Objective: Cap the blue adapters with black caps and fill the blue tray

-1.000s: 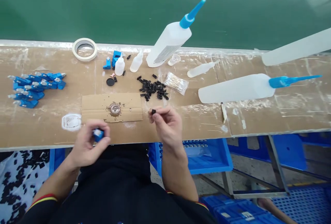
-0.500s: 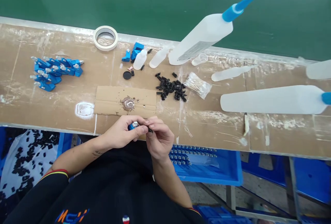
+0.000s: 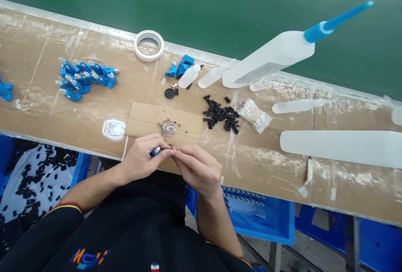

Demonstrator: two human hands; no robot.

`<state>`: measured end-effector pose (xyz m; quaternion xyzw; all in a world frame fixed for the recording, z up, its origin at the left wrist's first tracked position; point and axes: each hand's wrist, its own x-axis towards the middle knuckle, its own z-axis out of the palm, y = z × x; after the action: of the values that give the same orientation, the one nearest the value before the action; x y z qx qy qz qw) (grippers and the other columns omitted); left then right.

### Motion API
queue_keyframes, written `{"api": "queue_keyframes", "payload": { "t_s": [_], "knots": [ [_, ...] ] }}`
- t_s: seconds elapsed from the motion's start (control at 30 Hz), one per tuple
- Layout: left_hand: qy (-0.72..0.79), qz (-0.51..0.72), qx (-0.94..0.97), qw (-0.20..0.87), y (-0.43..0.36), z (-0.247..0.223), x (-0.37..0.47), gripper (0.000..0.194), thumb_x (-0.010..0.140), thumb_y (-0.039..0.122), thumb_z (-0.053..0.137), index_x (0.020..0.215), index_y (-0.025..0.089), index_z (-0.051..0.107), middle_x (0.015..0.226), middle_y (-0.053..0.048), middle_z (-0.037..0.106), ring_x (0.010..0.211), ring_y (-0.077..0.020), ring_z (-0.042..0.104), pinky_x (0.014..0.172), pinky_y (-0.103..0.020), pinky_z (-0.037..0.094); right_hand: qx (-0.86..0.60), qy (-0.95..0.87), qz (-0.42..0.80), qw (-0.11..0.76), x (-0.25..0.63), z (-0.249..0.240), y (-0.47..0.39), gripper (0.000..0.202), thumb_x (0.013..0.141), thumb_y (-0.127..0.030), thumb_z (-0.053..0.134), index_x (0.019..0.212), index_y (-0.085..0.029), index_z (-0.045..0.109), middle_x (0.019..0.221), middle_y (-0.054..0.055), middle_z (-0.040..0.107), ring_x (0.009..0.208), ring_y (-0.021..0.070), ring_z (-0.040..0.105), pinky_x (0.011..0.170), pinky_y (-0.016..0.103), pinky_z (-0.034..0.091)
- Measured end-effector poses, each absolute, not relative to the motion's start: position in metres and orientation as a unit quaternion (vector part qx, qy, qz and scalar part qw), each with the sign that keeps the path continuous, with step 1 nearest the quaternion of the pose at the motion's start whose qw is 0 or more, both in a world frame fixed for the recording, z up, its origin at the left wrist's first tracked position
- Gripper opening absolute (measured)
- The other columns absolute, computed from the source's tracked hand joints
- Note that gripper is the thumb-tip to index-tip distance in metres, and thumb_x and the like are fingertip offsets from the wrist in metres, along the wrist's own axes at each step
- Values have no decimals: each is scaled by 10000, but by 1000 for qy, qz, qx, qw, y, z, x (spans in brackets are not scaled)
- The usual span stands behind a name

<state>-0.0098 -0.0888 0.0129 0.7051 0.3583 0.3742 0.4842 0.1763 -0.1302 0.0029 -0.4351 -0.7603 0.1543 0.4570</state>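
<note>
Gripping blue plastic part (image 3: 154, 152) in left hand (image 3: 141, 157), touching left hand with right hand (image 3: 201, 167), can't tell right grip; working just beside cardboard piece (image 3: 141, 117) on tabletop (image 3: 78, 121).

The surface (image 3: 257, 175) looks papery, glossy in patches. I see smooth plastic on the large far bottle (image 3: 273, 58), plastic too on the held blue piece (image 3: 154, 152).

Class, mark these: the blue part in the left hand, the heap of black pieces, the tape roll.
Blue part (image 3: 153, 152), head view: its exposed end.
Heap of black pieces (image 3: 217, 114), head view: its middle.
Tape roll (image 3: 148, 57), head view: its lower rim.
</note>
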Motion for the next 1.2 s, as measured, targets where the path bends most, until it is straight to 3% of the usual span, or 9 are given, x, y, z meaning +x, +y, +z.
{"api": "queue_keyframes", "payload": {
  "t_s": [0.1, 0.27, 0.43, 0.6, 0.7, 0.8, 0.93, 1.07, 1.2],
  "knots": [
    [410, 396, 656, 496, -91, 6, -15, 71, 907, 183, 703, 952, 187, 649, 843, -2, 648, 740, -112, 607, 706, -242, 484, -461, -746, 165, 452, 182, 1, -119, 254, 856, -29, 738, 1019, -223, 728, 938, 39, 785, 842, 154, 750, 763, 276, 632],
    [386, 463, 412, 683, -88, -7, -34, 335, 804, 118, 620, 1073, 251, 470, 938, 29, 578, 701, -101, 583, 586, -213, 456, -521, -761, 72, 380, 195, -8, -99, 133, 922, -98, 688, 980, -205, 740, 933, 54, 790, 854, 183, 747, 754, 304, 611],
    [400, 452, 389, 696, -86, -7, -50, 259, 877, 126, 648, 1079, 221, 517, 981, -1, 636, 821, -115, 665, 773, -260, 551, -493, -825, 27, 276, 195, -5, -89, 191, 960, -62, 589, 958, -179, 740, 890, 57, 779, 797, 172, 710, 702, 285, 559],
    [404, 467, 310, 723, -85, -3, -52, 358, 869, 237, 777, 1138, 237, 541, 998, -17, 680, 959, -168, 712, 776, -251, 579, -478, -845, 9, 241, 196, -2, -84, 231, 953, -35, 561, 961, -168, 750, 882, 64, 769, 754, 165, 677, 680, 283, 532],
    [394, 439, 306, 747, -85, 0, -48, 372, 819, 249, 838, 1103, 201, 602, 1025, -35, 686, 950, -166, 723, 754, -218, 583, -491, -825, 66, 271, 197, -3, -84, 219, 958, -75, 584, 948, -191, 770, 888, 61, 777, 782, 171, 700, 703, 293, 545],
    [394, 409, 314, 761, -85, 3, -42, 342, 856, 348, 811, 1078, 163, 629, 998, -45, 686, 829, -142, 729, 669, -200, 583, -535, -726, 205, 380, 198, -6, -88, 128, 931, -163, 677, 933, -233, 785, 905, 42, 787, 819, 171, 727, 723, 296, 573],
    [367, 367, 307, 798, -86, 8, -27, 483, 934, 503, 698, 1275, 212, 517, 801, 6, 678, 625, -112, 681, 519, -179, 520, -536, -460, 434, 559, 195, -15, -102, 79, 835, -293, 800, 898, -254, 773, 760, -2, 758, 579, 125, 652, 530, 256, 530],
    [348, 323, 322, 819, -84, 11, -10, 471, 943, 621, 617, 1161, 207, 564, 712, 29, 629, 538, -88, 614, 436, -153, 422, -496, -341, 562, 567, 189, -24, -117, 193, 808, -405, 817, 886, -248, 739, 774, 19, 767, 545, 122, 621, 469, 244, 499],
    [355, 296, 330, 823, -83, 11, 2, 504, 935, 681, 575, 1040, 188, 575, 649, 36, 605, 470, -79, 565, 391, -146, 372, -488, -370, 534, 583, 186, -16, -126, 155, 840, -393, 798, 897, -261, 741, 807, 20, 768, 552, 122, 616, 477, 255, 507]
  ]
}}
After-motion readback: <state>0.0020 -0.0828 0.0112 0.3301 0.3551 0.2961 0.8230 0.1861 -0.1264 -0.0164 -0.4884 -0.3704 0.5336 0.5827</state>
